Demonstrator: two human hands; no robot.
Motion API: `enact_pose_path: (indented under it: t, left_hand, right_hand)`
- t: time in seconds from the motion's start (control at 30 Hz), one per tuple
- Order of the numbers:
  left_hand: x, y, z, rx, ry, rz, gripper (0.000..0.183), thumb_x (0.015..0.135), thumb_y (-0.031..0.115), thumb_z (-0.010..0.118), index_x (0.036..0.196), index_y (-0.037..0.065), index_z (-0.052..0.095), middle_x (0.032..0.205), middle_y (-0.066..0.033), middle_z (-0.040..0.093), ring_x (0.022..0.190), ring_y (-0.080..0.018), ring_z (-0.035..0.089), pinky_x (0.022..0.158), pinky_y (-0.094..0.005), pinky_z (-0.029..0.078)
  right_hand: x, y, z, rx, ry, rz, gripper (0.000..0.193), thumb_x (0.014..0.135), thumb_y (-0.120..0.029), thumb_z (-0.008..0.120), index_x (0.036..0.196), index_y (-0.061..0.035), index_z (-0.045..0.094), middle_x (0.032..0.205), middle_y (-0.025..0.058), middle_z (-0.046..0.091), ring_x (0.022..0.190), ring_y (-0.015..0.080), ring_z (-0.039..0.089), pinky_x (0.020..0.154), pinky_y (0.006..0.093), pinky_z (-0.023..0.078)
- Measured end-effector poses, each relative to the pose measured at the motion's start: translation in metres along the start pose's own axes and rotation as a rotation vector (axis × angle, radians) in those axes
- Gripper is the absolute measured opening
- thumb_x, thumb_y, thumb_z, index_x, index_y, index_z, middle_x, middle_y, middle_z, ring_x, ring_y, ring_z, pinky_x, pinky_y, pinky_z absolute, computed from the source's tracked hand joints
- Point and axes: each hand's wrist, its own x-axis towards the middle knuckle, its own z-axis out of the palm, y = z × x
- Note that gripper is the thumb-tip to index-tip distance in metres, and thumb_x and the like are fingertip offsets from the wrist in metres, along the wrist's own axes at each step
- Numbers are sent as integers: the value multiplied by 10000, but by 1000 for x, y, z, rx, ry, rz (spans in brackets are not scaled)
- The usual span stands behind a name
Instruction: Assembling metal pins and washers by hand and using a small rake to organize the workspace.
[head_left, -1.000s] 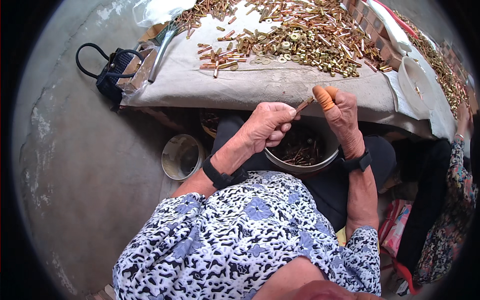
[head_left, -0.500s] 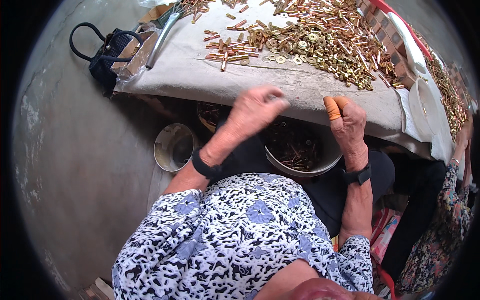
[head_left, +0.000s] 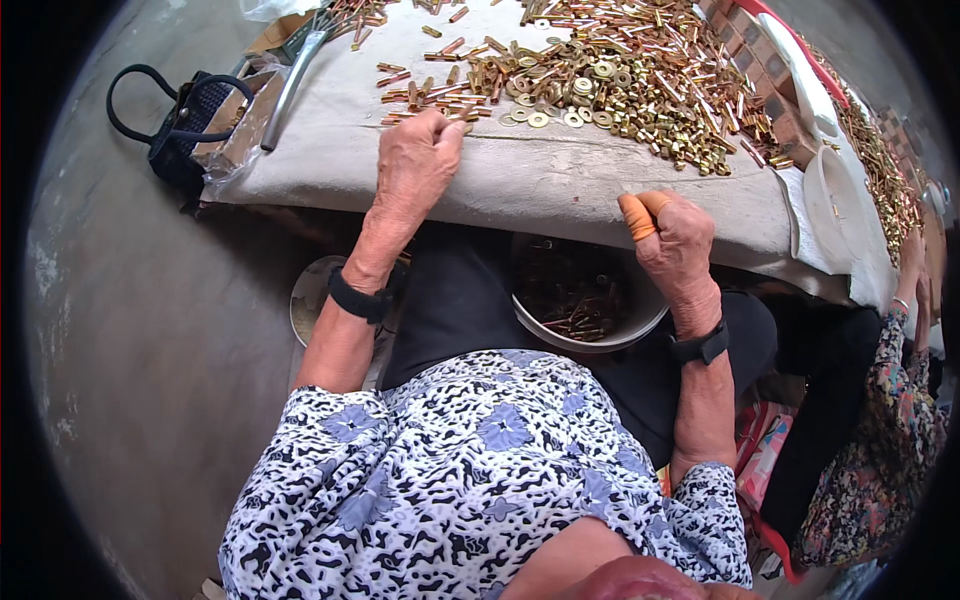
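My left hand (head_left: 418, 160) is at the near edge of a small group of copper-coloured metal sleeves (head_left: 400, 95) on the cloth-covered table (head_left: 530, 180). Its fingers are curled and touch or nearly touch the sleeves; the fingertips are hidden. My right hand (head_left: 678, 245) is held closed above the table's front edge, with orange covers (head_left: 638, 215) on two fingers. Whatever it pinches, if anything, is too small to make out. Flat washers (head_left: 538, 119) and a heap of brassy nuts (head_left: 680, 140) lie farther in. Below my hands a white bucket (head_left: 590, 346) holds many dark and coppery metal pieces.
A second pale bucket (head_left: 305, 300) stands under my left forearm. At the table's left are a curved metal bar (head_left: 293, 90), a cardboard box (head_left: 245, 110) and a dark handbag (head_left: 180, 140). A clear plastic tub (head_left: 832, 205) sits at right, near another person's hand (head_left: 912, 260).
My left hand has moved left and away from me, from above the table's front edge to the sleeves. My right hand keeps nearly the same closed pose. The view has shifted slightly.
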Motion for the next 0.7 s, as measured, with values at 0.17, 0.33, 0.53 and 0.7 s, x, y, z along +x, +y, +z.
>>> enact_pose_path:
  t: [0.17,0.33,0.53,0.7]
  left_hand:
    - [-1,24,28,-161,-37,241,145,831,135,612,802,-1,652,639,-116,609,565,-198,595,553,-322,457]
    - [6,36,51,-90,-48,279,195,789,169,679,919,27,647,721,-121,612,633,-236,604,601,-343,472]
    - [16,34,44,91,130,318,446,740,269,741,1098,49,593,899,-116,583,848,-270,567,755,-378,457]
    - [23,-32,17,431,32,150,1012,657,664,679,1374,32,348,1312,-250,398,1256,-371,366,1005,-548,287]
  right_hand:
    - [4,-2,5,64,78,15,143,779,-184,704,713,-71,646,628,94,574,544,283,565,503,361,427]
    - [5,-5,3,-32,5,-25,131,770,-178,709,720,-77,642,623,84,552,528,280,555,496,369,424]
    - [3,-2,2,-48,6,-48,125,766,-177,711,734,-84,636,610,66,516,509,266,518,487,368,400]
    - [4,-4,1,-49,-11,-48,115,760,-160,715,737,-83,632,620,63,508,518,262,502,495,359,388]
